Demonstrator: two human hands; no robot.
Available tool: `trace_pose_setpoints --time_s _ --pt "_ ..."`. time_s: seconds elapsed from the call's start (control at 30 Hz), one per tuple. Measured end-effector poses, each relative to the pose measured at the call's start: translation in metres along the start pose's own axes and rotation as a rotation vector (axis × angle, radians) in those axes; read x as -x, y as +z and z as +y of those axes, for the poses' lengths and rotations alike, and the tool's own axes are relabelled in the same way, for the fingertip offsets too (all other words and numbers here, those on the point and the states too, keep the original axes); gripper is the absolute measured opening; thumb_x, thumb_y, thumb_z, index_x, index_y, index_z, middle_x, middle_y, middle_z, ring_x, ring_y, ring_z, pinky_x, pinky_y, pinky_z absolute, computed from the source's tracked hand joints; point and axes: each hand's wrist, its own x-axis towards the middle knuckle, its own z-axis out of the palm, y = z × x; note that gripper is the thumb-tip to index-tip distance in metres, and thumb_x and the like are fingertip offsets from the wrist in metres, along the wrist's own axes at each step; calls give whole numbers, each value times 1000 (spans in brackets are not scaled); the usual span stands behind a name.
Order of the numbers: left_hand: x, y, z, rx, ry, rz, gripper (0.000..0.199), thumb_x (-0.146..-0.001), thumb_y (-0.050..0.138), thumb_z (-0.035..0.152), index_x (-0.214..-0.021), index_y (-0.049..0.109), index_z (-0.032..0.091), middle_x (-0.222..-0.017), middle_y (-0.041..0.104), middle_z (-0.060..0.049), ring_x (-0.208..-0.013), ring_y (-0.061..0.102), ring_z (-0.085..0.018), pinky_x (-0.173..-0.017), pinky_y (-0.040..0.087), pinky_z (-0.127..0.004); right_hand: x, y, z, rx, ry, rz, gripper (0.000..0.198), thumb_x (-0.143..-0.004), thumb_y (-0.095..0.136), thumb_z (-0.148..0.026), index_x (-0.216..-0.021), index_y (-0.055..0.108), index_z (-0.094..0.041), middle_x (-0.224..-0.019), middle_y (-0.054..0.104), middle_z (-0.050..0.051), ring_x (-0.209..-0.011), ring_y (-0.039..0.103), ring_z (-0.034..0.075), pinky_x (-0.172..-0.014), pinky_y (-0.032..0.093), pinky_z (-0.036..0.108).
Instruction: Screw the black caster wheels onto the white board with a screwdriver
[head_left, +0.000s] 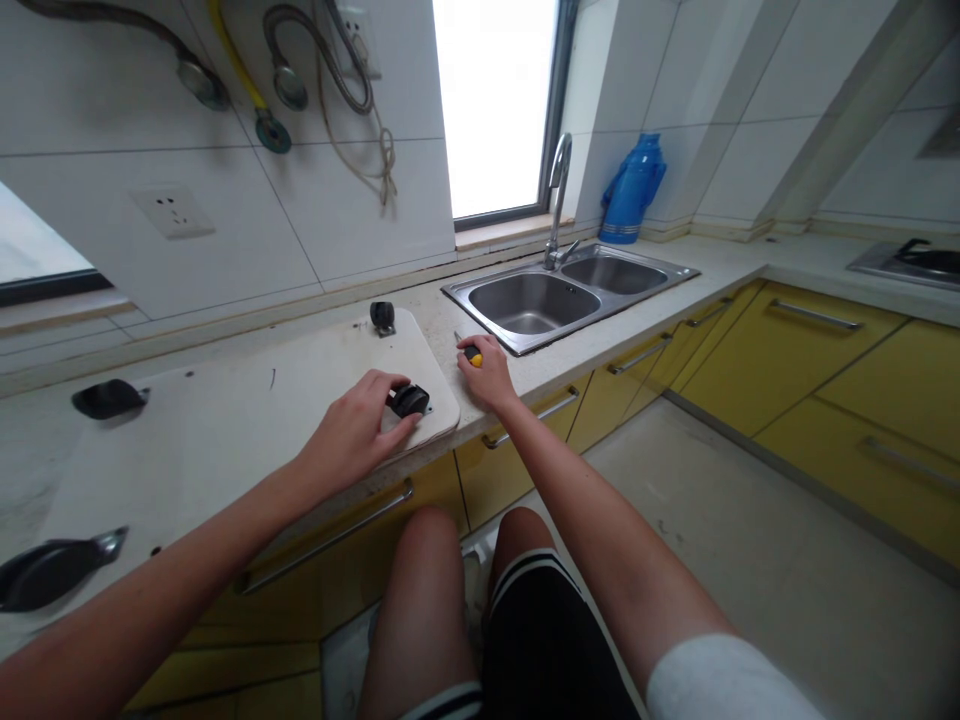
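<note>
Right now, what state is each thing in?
Left hand: fingers around one black caster
Right hand: closed around a yellow-and-black handled tool
White board: lying flat
Tap: no flow visible
Blue flask: upright
Yellow hose: hanging, end unattached
Right-side cabinet fronts: shut

The one view looks from head height, facing forward and down across the tabletop (570, 352): knees (431, 535) close at bottom centre, left hand (358, 425) and right hand (489, 375) beyond them near mid-frame, double-bowl sink (532, 312) farther off, right of centre.
</note>
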Motion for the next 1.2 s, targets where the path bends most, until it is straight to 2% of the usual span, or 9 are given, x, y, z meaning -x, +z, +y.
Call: trace_pose_setpoints --time_s 0.47,0.63,1.2 --pt "-1 2 0 9 -26 -10 55 -96 71 57 -135 65 19 -128 73 -15 -107 78 -34 -97 63 -49 0 -1 -1 12 -1 0 34 -107 73 -46 -125 74 -18 -133 74 9 -120 72 22 -108 64 47" --pt "-1 6 1 -5 5 12 50 -99 66 53 -135 66 18 -129 73 -16 -117 76 -37 -106 62 -52 0 0 1 11 -8 -1 34 -107 73 -46 -125 74 -18 -133 74 9 -120 72 22 -109 64 47" --pt "-3 12 6 -31 53 27 54 -98 71 52 -138 63 17 -131 71 -18 -122 73 -38 -110 60 -52 0 -1 -2 13 6 -4 34 -107 73 -46 -126 73 -18 -133 74 10 -121 72 22 -109 64 47"
